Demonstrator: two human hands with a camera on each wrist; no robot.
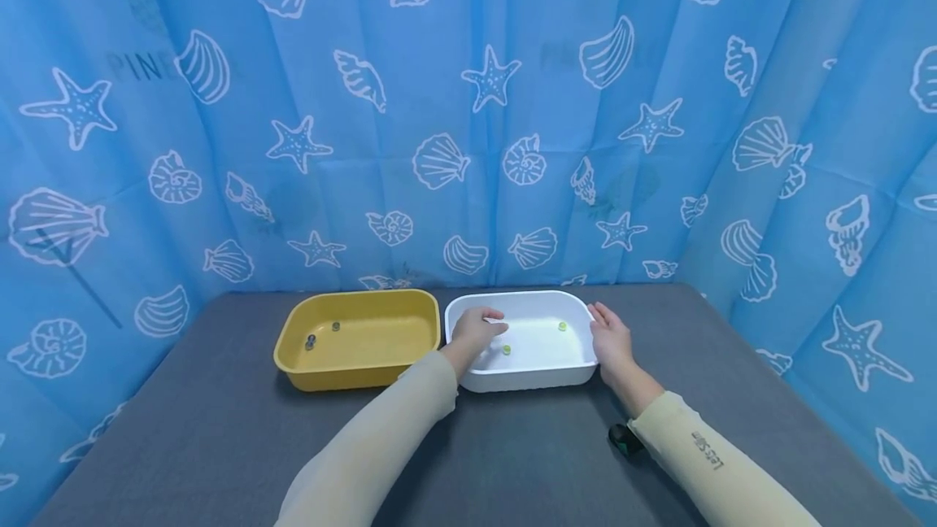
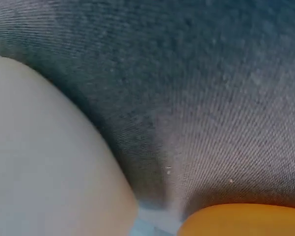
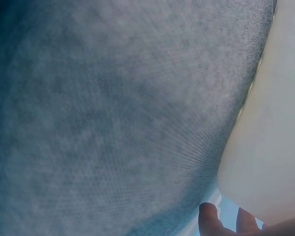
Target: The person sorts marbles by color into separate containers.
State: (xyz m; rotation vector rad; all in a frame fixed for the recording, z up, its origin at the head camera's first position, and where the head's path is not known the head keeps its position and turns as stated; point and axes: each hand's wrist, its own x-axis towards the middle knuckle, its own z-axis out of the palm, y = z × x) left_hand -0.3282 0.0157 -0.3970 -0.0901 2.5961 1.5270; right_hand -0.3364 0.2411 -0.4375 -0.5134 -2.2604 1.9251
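My left hand [image 1: 476, 330] reaches over the left rim of a white basin [image 1: 527, 381]. Its thumb and index finger are apart, with nothing visible between them; the other fingers are largely hidden. Two small yellow-green pieces lie on the basin floor: one piece [image 1: 507, 350] just below the left fingertips, another piece [image 1: 562, 326] toward the right end. At the basin's right end, my right hand [image 1: 613, 341] rests against the outer wall with fingers extended. In the right wrist view, fingertips [image 3: 209, 216] show beside the white wall [image 3: 265, 147].
Left of the white basin stands a yellow basin [image 1: 351, 378] holding small dark grey pieces [image 1: 311, 341]. A black object [image 1: 624, 439] lies by the right sleeve on the grey cloth-covered table [image 1: 527, 462]. A blue shell-patterned curtain [image 1: 439, 104] hangs behind and at both sides.
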